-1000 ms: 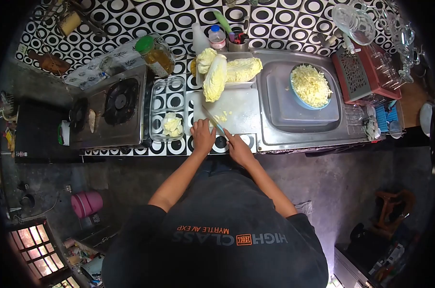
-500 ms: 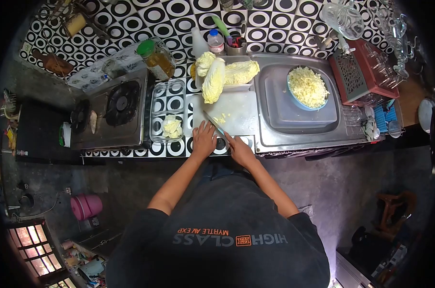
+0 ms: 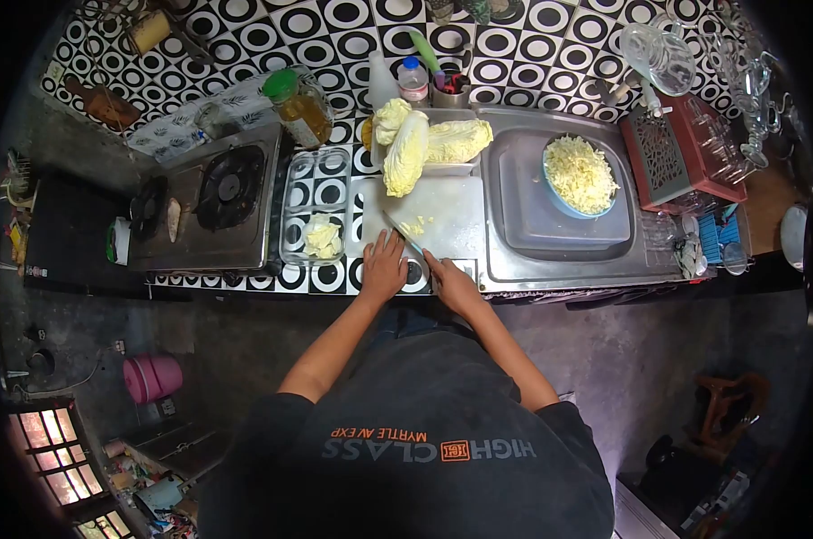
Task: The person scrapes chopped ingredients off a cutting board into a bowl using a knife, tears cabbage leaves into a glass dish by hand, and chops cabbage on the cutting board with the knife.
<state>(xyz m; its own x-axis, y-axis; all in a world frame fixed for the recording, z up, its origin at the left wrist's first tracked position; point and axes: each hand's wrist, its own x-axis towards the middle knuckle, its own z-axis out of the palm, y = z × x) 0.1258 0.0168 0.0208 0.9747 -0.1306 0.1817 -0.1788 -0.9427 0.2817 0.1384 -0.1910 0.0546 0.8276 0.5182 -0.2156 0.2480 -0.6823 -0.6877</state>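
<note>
Head view: standing by, I note the right hand (image 3: 454, 285) closed round the handle of a knife (image 3: 404, 233), its long axis slanting forward and leftward over the cutting board (image 3: 456, 207). Left hand (image 3: 386, 269): palm down at the board's near edge, fingers forward, fingertips just beside the blade; whether they pin anything or touch the steel, I cannot tell at this size. Small pale pieces (image 3: 417, 225) lie on the blade's right side, ahead of the right hand. Beyond the knife tip, a long cabbage (image 3: 406, 157) points its near end toward the person, closer to the left hand than to the right, jutting over the board from a tray (image 3: 456, 169) behind.
</note>
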